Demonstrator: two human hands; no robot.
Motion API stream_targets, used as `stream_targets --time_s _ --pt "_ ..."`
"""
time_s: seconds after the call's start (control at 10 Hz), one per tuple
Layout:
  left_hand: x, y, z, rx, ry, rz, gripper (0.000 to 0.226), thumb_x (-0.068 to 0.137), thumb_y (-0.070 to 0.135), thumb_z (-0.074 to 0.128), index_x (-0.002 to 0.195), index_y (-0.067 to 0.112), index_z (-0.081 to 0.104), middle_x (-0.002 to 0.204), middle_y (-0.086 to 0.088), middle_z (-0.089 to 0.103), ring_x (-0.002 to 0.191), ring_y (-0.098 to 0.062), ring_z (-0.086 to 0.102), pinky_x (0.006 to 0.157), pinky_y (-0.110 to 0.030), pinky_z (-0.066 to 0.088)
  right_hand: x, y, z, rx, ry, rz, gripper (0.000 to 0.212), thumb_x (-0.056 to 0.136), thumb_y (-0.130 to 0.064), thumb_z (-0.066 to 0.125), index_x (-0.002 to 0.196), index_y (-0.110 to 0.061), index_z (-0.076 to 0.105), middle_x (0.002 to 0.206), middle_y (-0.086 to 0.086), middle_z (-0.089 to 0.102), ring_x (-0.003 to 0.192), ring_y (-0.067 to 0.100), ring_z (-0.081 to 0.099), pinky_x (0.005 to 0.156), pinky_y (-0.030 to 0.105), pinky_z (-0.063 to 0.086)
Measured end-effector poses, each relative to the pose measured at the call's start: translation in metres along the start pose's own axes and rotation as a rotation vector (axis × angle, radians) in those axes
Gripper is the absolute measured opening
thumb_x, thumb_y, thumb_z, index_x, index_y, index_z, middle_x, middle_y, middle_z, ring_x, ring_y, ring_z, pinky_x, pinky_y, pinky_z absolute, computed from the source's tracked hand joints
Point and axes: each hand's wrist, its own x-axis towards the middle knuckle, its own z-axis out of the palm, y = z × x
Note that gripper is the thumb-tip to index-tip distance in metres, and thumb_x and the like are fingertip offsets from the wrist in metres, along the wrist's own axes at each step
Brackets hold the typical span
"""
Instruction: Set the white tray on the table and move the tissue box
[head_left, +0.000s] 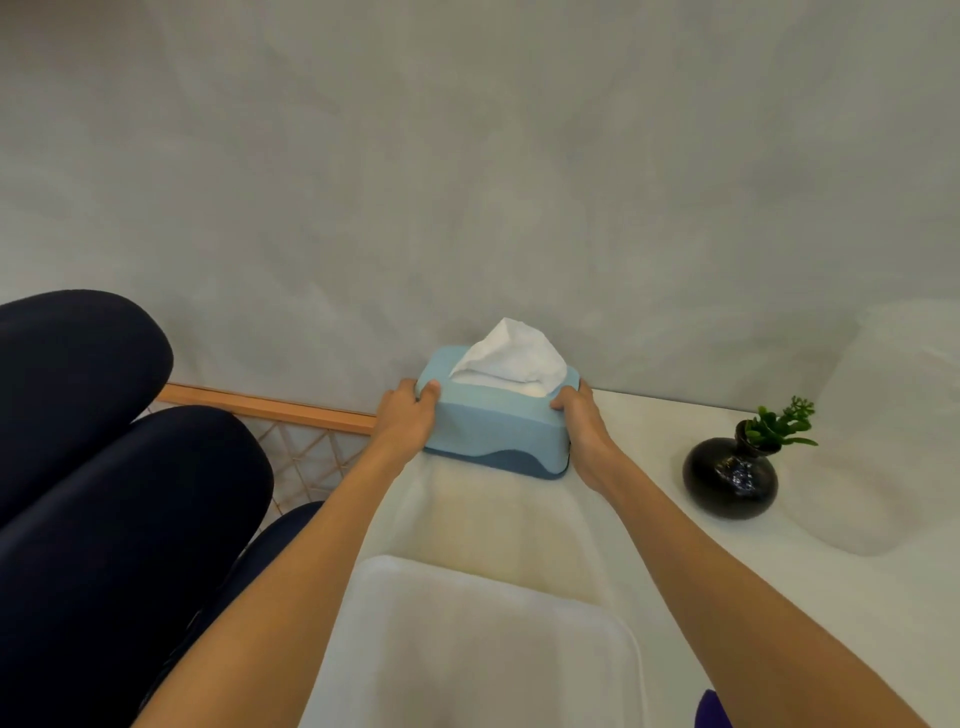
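Note:
A light blue tissue box (496, 431) with a darker blue base stands at the back of the white table (649, 447), against the grey wall. A white tissue sticks up from its top. My left hand (408, 413) grips the box's left end and my right hand (582, 426) grips its right end. The white tray (405, 587) lies flat on the table nearer to me, between my forearms.
A black round vase (730, 475) with a small green plant stands to the right of the box. A pale translucent lamp-like shape (883, 431) fills the far right. Dark cushions (104, 467) and a wooden frame (270, 408) lie to the left.

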Motion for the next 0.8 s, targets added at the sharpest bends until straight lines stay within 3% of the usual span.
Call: stream_targets --time_s 0.2,0.4,0.5,0.6,0.7,0.8 --pt "0.018 0.001 0.003 0.023 -0.021 -0.013 0.053 0.099 0.043 0.029 0.133 0.004 0.043 0.130 -0.021 0.048 0.112 -0.034 0.050 0.082 -0.036 0.039 0.018 -0.006 0.005 -0.015 0.018 -0.008 0.056 0.082 -0.023 0.039 0.137 -0.029 0.031 0.089 0.000 0.054 0.079 0.021 0.052 0.072 0.036 0.044" --pt "0.023 0.006 0.006 0.008 -0.010 -0.021 0.053 0.100 0.042 0.029 0.133 0.003 0.042 0.131 -0.021 0.047 0.102 -0.028 0.048 0.081 -0.035 0.037 0.027 -0.012 0.005 -0.058 0.008 -0.016 0.056 0.082 -0.024 0.038 0.137 -0.026 0.030 0.088 0.000 0.053 0.079 0.019 0.051 0.076 0.037 0.043" --pt "0.023 0.007 0.004 0.030 -0.002 -0.015 0.053 0.100 0.041 0.031 0.133 0.002 0.042 0.133 -0.022 0.050 0.110 -0.032 0.050 0.083 -0.037 0.039 0.028 -0.012 0.001 -0.084 -0.011 -0.015 0.056 0.083 -0.024 0.038 0.138 -0.024 0.029 0.090 -0.001 0.052 0.081 0.019 0.050 0.078 0.037 0.042" --pt "0.016 0.011 0.000 0.027 0.023 -0.043 0.056 0.100 0.040 0.031 0.144 0.004 0.031 0.143 -0.021 0.042 0.129 -0.036 0.042 0.100 -0.042 0.038 0.018 -0.017 -0.004 -0.140 -0.019 -0.029 0.057 0.087 -0.024 0.040 0.142 -0.021 0.025 0.109 0.003 0.053 0.090 0.021 0.049 0.081 0.035 0.040" --pt "0.006 0.019 -0.002 0.032 0.064 -0.013 0.056 0.100 0.037 0.033 0.146 0.006 0.027 0.144 -0.021 0.041 0.130 -0.036 0.042 0.102 -0.042 0.038 0.004 -0.021 -0.013 -0.177 0.002 -0.067 0.064 0.091 -0.025 0.043 0.148 -0.019 0.016 0.135 0.007 0.044 0.110 0.023 0.045 0.086 0.032 0.034" --pt "-0.011 0.030 -0.004 0.045 0.116 0.065 0.051 0.100 0.031 0.038 0.144 0.008 0.030 0.139 -0.019 0.043 0.122 -0.034 0.047 0.091 -0.037 0.041 -0.026 -0.025 -0.023 -0.274 0.065 -0.136 0.064 0.091 -0.024 0.048 0.148 -0.015 0.019 0.146 0.011 0.038 0.127 0.027 0.042 0.086 0.030 0.034"
